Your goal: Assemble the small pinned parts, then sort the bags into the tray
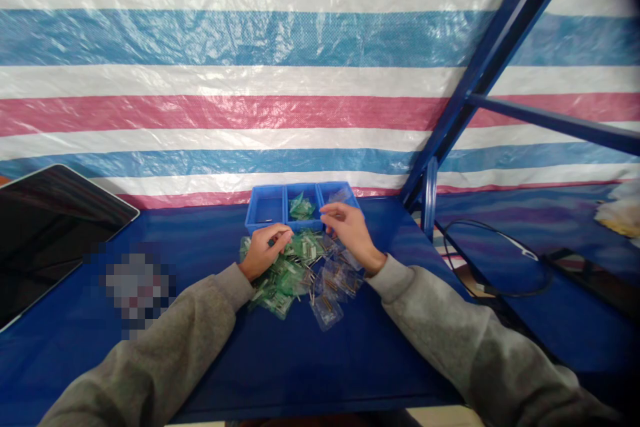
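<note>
My left hand [266, 252] is over the left side of a pile of small green plastic bags [285, 280], fingers curled and thumb pressed to them. Whatever it may hold is hidden. My right hand [351, 232] hovers at the front of the right compartment of a blue three-part bin [265, 203], its fingers bent and a little apart, with nothing visible between them. Clear bags [327, 310] holding small brownish metal pieces lie under and in front of it. Green bags [301, 207] sit in the middle compartment. Loose thin metal pieces [311, 277] lie among the bags.
A dark-screened device [60, 233] leans at the left on the blue table [300, 373], beside a blurred-out patch. Blue metal framing [450, 100] rises at the right. Beyond it lie a black cable [450, 260] and a dark phone-like object [585, 273]. Striped sheeting [250, 40] hangs behind.
</note>
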`<state>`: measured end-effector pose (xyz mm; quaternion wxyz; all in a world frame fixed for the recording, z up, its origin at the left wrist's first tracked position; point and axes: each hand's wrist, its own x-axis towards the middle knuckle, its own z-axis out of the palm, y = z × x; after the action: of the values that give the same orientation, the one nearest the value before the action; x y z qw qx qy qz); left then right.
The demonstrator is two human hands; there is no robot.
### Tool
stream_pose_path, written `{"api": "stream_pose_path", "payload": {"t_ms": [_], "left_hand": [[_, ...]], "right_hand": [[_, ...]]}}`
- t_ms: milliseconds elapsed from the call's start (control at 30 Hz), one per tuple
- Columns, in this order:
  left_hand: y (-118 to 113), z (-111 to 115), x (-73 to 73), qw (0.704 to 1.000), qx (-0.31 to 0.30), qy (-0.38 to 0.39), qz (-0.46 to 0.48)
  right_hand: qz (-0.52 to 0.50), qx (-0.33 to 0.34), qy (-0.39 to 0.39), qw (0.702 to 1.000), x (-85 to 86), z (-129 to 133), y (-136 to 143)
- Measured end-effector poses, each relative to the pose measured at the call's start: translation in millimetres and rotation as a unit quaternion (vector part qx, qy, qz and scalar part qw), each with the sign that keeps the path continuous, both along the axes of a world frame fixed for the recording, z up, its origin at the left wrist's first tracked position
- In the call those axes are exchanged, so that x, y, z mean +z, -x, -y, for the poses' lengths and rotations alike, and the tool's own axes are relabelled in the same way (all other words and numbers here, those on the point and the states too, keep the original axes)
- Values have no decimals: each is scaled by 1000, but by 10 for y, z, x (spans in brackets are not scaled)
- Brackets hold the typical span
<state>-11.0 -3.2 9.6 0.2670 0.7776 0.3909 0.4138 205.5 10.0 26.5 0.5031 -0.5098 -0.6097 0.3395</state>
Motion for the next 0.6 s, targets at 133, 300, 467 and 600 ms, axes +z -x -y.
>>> {"api": "stream_pose_path", "payload": {"t_ms": [133,300,467,600], "left_hand": [[-1,9,-1,1000,3,-6,-7],[-10,7,-7,998,20,-54,-31],[13,37,241,969,-49,-172,-171],[195,235,457,950,-64,-138,-272]], "right_hand": [[365,58,-15,929,93,60,-25],[525,94,-16,846,235,162,-60],[509,138,-71,847,324,354,-230],[483,201,-83,848,111,647,-408]]}}
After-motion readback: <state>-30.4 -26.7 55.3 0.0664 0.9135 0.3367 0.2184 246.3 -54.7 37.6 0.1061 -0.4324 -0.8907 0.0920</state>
